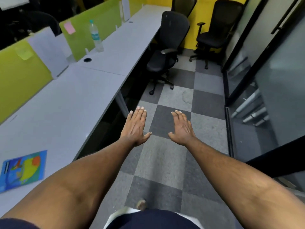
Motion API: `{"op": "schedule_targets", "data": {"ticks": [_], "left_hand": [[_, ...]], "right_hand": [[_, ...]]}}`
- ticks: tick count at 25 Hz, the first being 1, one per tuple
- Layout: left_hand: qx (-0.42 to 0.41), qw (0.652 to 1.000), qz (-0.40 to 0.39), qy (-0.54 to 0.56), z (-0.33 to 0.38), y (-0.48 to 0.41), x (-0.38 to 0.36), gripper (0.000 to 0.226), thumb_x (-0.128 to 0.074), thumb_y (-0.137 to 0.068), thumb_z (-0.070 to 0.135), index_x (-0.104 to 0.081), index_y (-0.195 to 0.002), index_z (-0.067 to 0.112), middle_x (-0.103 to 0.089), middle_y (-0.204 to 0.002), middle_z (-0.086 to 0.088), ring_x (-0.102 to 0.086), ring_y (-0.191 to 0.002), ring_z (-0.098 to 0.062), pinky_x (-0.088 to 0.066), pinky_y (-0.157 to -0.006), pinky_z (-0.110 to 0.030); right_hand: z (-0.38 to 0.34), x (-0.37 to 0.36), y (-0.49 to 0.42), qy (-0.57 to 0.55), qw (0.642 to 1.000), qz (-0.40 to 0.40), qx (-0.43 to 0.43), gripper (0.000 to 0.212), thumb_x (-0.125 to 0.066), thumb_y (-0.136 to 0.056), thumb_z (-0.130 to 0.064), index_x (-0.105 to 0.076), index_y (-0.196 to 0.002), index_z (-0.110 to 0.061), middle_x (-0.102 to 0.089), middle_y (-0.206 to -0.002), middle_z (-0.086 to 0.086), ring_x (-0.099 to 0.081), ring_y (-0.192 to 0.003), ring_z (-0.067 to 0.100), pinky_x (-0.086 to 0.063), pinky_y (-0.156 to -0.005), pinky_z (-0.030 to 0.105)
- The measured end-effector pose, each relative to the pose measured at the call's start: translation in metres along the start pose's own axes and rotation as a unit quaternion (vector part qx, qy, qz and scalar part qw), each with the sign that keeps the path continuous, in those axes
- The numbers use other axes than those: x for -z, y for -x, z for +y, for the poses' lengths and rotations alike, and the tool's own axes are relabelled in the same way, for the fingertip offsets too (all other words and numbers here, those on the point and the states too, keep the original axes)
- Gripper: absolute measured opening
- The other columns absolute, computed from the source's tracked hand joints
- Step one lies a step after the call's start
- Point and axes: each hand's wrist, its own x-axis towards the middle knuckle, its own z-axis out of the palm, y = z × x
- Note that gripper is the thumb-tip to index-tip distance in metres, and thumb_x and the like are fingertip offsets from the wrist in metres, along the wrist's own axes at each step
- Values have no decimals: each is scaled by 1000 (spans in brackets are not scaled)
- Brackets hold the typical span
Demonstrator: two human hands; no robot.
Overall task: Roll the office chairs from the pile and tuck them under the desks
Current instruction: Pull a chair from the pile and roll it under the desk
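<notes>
Your left hand (136, 128) is stretched out in front of you, palm down, fingers straight and together, thumb out to the side, and it holds nothing. Your right hand (181, 128) is level with it and just as flat, fingers slightly spread, also empty. The two are apart, with a gap of floor showing between the thumbs. Both hang above the checkered grey carpet floor (173, 162), touching no chair.

On your left, the long front edge of the grey counter (66, 104) runs away from you, and your left hand is just off that edge. Near the counter's front edge by your left forearm lies a blue booklet (23, 171). Farther along, a clear plastic bottle (96, 37) stands upright at the counter's back edge, against the green divider panels (19, 71), one of which carries a pink note (69, 27).

The chairs are well ahead of your hands. The nearest chair (166, 52), black with a mesh back, stands on the floor just beside the counter's front edge near its far end, its seat close to the edge but not under it. A second chair (217, 30) stands apart from it to the right, in the corner between the yellow wall (206, 14) and the glass wall (272, 80). The back of a third chair (183, 4) shows behind the nearest one.
</notes>
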Motion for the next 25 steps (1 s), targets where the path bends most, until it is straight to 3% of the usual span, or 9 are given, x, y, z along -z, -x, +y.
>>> {"op": "schedule_targets", "data": {"ticks": [11,18,25], "left_hand": [[-72,997,1,-7,1,-261,2,106,-35,-98,74,10,-166,7,17,-174,-12,20,-160,-27,1,-131,-49],[-52,998,-17,5,28,-440,2,106,-39,-99,72,10,-166,7,15,-175,-13,19,-160,-27,4,-131,-49],[-31,999,-17,17,42,-603,17,105,-38,-99,72,11,-166,8,17,-174,-11,21,-160,-26,4,-131,-48]], "right_hand": [[104,30,-211,-6,998,26,-63,98,-73,-81,-36,-21,-161,-15,-18,-169,8,-16,-155,28,-32,-120,53],[197,56,-376,-9,999,-10,-44,101,-75,-81,-38,-19,-162,-17,-17,-169,7,-16,-156,28,-30,-123,51],[255,101,-531,-16,999,9,-30,100,-76,-80,-38,-21,-161,-18,-20,-169,6,-18,-155,26,-31,-122,51]]}}
